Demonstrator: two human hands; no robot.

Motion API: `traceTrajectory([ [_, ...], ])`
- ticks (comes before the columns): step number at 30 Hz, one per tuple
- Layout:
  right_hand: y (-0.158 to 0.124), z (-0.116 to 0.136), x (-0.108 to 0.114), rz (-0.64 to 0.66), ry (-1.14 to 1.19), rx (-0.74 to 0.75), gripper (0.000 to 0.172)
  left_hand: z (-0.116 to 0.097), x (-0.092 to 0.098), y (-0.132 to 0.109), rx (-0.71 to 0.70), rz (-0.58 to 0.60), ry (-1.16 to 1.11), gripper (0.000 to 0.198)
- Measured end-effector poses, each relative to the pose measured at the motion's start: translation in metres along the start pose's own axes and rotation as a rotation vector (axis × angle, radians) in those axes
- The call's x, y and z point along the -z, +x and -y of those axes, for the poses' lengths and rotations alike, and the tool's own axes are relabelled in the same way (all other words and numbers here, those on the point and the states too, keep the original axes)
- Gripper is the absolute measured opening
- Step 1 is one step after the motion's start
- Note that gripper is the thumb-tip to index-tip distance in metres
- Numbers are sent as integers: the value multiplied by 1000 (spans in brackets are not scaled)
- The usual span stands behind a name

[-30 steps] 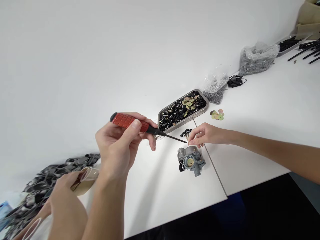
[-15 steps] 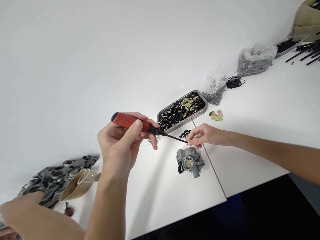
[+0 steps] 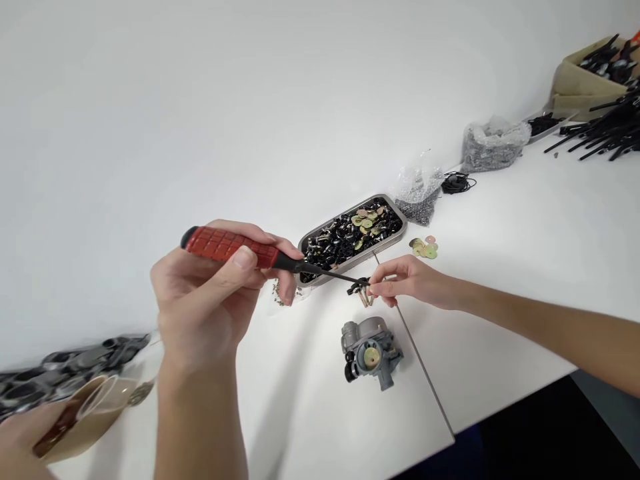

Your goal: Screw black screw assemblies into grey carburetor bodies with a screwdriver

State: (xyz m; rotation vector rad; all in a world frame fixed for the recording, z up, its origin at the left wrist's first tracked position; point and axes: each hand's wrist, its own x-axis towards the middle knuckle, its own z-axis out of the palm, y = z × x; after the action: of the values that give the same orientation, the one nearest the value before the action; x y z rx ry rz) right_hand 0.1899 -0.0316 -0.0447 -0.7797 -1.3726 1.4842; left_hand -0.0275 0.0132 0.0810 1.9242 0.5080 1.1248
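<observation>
— What's on the desk (image 3: 525, 220)?

— Biggest thing near the hands is the metal tray (image 3: 400, 215) of black and brass parts by the wall. In front of it, a grey carburetor (image 3: 371, 351) sits alone, untouched.

— And the hands?

— The left hand (image 3: 210, 303) has its fingers wrapped tight round the red screwdriver (image 3: 235, 247). Its long axis runs nearly level, handle to the left, the black shaft pointing right toward the other hand. The right hand (image 3: 407, 280) has its fingertips pinched together on a small black part (image 3: 358, 287), just above a little cluster of screws (image 3: 365, 299) on the desk, just behind the carburetor.

— Which step, you reckon?

— Looks like picking up a small fitting, tip meeting part. Next wants a steady tip and a firm pinch, I'd say.

— That lower-left corner?

— Someone else's hand (image 3: 20, 443) with a tan cup (image 3: 95, 413).
</observation>
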Motion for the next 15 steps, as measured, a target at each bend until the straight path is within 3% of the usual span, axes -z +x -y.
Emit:
traceTrajectory([
  [7, -1, 6, 1, -27, -52, -94, 24, 10, 1, 11, 7, 59, -115, 15],
  [11, -5, 11, -4, 41, -71, -72, 20, 2, -1, 10, -35, 79, -220, 10],
  [15, -9, 12, -8, 124, -50, -58, 17, -9, -5, 5, 21, 87, -225, 16],
])
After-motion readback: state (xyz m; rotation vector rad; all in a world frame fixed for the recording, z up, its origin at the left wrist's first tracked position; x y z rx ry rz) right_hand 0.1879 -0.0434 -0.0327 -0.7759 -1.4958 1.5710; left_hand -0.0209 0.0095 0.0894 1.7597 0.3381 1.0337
